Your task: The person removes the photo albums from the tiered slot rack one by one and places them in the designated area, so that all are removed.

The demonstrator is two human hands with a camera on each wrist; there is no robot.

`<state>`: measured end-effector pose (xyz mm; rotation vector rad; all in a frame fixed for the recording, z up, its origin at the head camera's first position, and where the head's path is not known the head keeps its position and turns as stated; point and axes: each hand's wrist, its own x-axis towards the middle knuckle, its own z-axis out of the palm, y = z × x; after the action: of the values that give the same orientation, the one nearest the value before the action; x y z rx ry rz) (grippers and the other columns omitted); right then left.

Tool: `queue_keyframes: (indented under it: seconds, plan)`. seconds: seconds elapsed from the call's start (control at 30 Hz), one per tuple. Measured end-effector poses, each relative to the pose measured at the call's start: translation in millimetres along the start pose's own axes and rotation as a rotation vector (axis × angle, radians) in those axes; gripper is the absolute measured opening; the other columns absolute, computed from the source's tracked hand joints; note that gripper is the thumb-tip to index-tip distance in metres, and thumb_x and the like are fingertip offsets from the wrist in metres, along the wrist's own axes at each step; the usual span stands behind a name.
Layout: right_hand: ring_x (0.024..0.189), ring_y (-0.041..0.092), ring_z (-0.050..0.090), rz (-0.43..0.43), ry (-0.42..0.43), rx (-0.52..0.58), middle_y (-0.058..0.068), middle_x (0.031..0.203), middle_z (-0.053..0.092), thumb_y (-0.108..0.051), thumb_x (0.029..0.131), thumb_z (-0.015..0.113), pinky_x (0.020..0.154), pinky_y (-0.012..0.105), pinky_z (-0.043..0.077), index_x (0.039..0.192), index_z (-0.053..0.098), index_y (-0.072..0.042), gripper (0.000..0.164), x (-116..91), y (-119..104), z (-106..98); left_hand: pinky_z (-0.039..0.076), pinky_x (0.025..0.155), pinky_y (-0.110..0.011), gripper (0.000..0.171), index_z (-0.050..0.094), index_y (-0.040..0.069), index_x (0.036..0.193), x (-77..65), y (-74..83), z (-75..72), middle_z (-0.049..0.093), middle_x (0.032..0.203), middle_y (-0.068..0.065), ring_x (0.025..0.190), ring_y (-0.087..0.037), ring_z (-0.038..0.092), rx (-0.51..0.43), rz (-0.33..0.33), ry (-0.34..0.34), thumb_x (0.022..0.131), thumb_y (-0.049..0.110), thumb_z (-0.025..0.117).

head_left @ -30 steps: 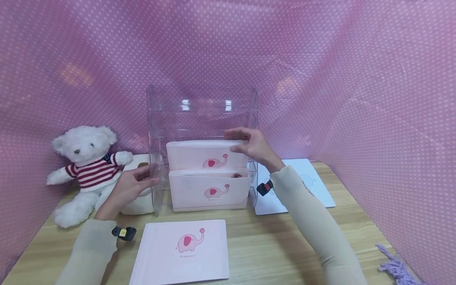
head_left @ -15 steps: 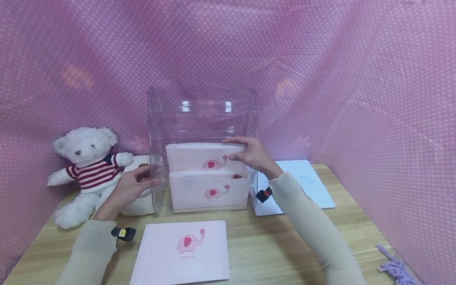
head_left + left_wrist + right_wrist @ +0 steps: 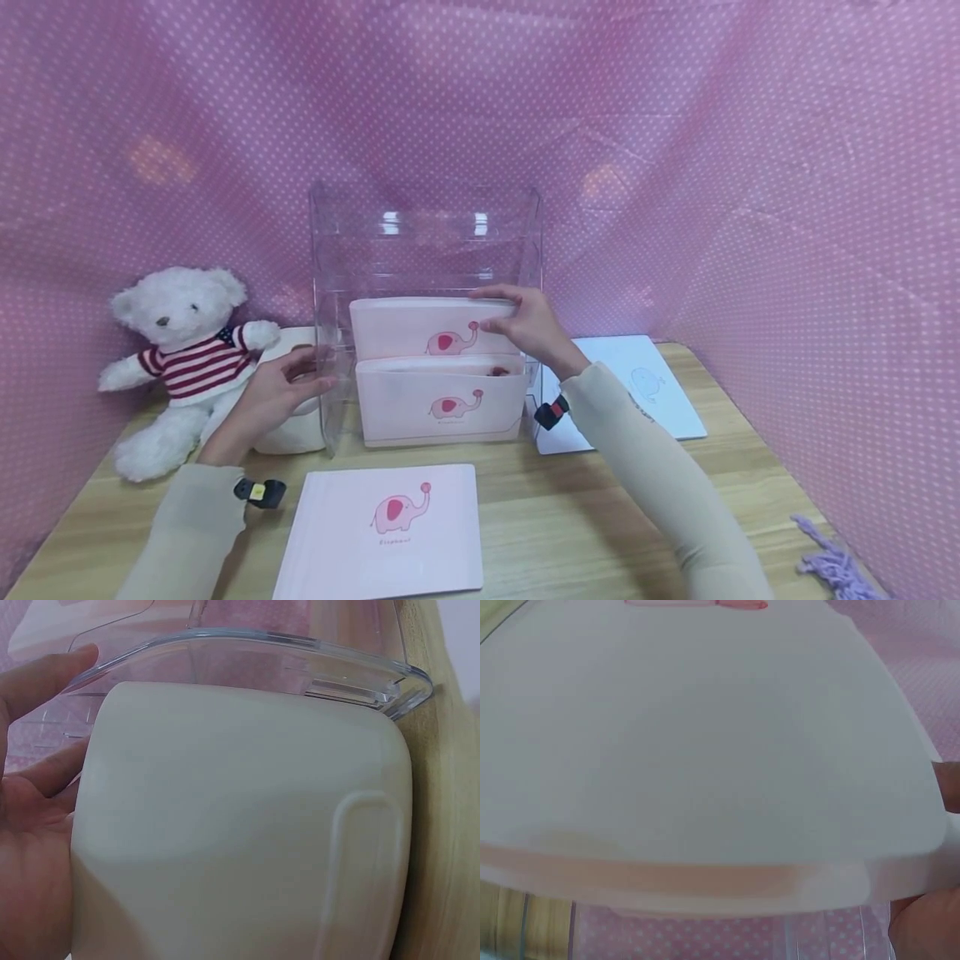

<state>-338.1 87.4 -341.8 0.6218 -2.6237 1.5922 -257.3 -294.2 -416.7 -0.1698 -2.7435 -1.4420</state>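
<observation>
Two pale pink elephant-print booklets stand upright, one behind the other, inside a clear acrylic rack (image 3: 427,250). My right hand (image 3: 528,325) holds the rear booklet (image 3: 401,325) by its upper right corner, fingers over the top edge and thumb at the front. In the right wrist view, the booklet's pale face (image 3: 705,742) fills the frame. The front booklet (image 3: 405,408) stands untouched. At the rack's left side, my left hand (image 3: 270,396) grips the side panel (image 3: 247,637) by its edge, thumb on one side and fingers on the other. A third elephant booklet (image 3: 420,567) lies flat in front.
A cream container (image 3: 225,810) stands against the rack's left side, close to my left hand. Beside it sits a white teddy bear (image 3: 206,367) in a striped top. White sheets with drawings (image 3: 652,392) lie at the right, and purple yarn (image 3: 836,571) lies near the right edge.
My right hand and the rear booklet dipped slightly, then the booklet rose a little. The hand ends slightly lower than a second ago. The left hand stays in place.
</observation>
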Motion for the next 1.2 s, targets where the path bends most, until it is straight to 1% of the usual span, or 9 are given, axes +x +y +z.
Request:
queue_keyframes:
  seconds: [0.17,0.3,0.43,0.6,0.7,0.8,0.9,1.03,1.2]
  plan:
    - [0.11,0.024,0.072,0.026,0.008,0.024,0.004,0.128,0.072,-0.006,0.085,0.078,0.088,0.038,0.061,0.122,0.074,-0.025,0.042,0,-2,2,0.047,0.086,-0.007,0.07,0.049,0.007,0.149,-1.0,-0.9,0.6,0.058,0.143,-0.024,0.134,-0.042,0.055,0.001,-0.013,-0.002,0.093,0.04,0.073]
    - [0.11,0.024,0.072,-0.003,0.014,0.027,0.004,0.129,0.072,-0.005,0.085,0.078,0.087,0.038,0.061,0.121,0.075,-0.023,0.041,0,-3,3,0.055,0.094,-0.022,0.07,0.049,0.007,0.149,-1.1,-1.3,1.1,0.058,0.143,-0.024,0.133,-0.043,0.056,0.017,-0.012,0.002,0.094,0.042,0.072]
    - [0.113,0.024,0.071,-0.034,0.035,0.034,0.003,0.13,0.072,-0.004,0.085,0.078,0.086,0.038,0.062,0.119,0.076,-0.021,0.038,2,-3,4,0.056,0.099,-0.038,0.069,0.049,0.005,0.149,-0.5,-2.0,1.6,0.056,0.145,-0.025,0.133,-0.044,0.056,0.024,-0.007,0.007,0.094,0.04,0.072]
    - [0.111,0.024,0.072,-0.047,0.05,0.043,0.004,0.129,0.073,-0.003,0.084,0.078,0.08,0.036,0.063,0.118,0.076,-0.019,0.037,2,-4,4,0.054,0.101,-0.045,0.07,0.047,0.004,0.15,-0.3,-1.6,2.2,0.053,0.148,-0.026,0.134,-0.045,0.055,0.02,-0.009,0.002,0.095,0.039,0.072]
    - [0.108,0.025,0.074,-0.052,0.05,0.061,0.005,0.131,0.072,-0.004,0.085,0.078,0.081,0.036,0.063,0.119,0.076,-0.017,0.037,2,-7,1,0.055,0.1,-0.038,0.069,0.047,0.004,0.15,-0.6,0.2,1.9,0.053,0.148,-0.026,0.134,-0.045,0.055,0.016,-0.008,0.001,0.095,0.036,0.072]
    - [0.102,0.026,0.076,-0.056,0.055,0.088,0.007,0.129,0.073,-0.004,0.085,0.078,0.081,0.037,0.063,0.12,0.075,-0.016,0.038,3,-10,-3,0.054,0.094,-0.02,0.067,0.047,0.003,0.149,-0.5,1.9,1.4,0.054,0.147,-0.026,0.134,-0.045,0.055,0.012,-0.004,0.004,0.095,0.034,0.072]
    - [0.095,0.027,0.077,-0.063,0.061,0.118,0.011,0.124,0.074,-0.004,0.084,0.079,0.079,0.037,0.063,0.121,0.074,-0.015,0.038,4,-12,-7,0.047,0.086,-0.007,0.067,0.048,0.003,0.149,-0.3,2.0,1.0,0.055,0.146,-0.026,0.133,-0.045,0.055,0.007,0.002,0.004,0.095,0.034,0.072]
    - [0.089,0.026,0.077,-0.066,0.075,0.139,0.014,0.119,0.075,-0.005,0.084,0.079,0.076,0.038,0.064,0.121,0.074,-0.014,0.039,4,-15,-10,0.044,0.084,-0.003,0.068,0.048,0.002,0.149,-0.4,1.0,0.3,0.054,0.146,-0.027,0.134,-0.045,0.055,0.001,0.011,0.001,0.095,0.035,0.072]
    - [0.088,0.024,0.078,-0.081,0.098,0.156,0.013,0.119,0.076,-0.006,0.084,0.08,0.076,0.037,0.064,0.12,0.074,-0.015,0.038,5,-17,-13,0.043,0.084,-0.003,0.067,0.048,0.002,0.148,-0.7,-0.2,-0.2,0.056,0.144,-0.028,0.133,-0.045,0.055,-0.009,0.019,0.007,0.095,0.034,0.072]
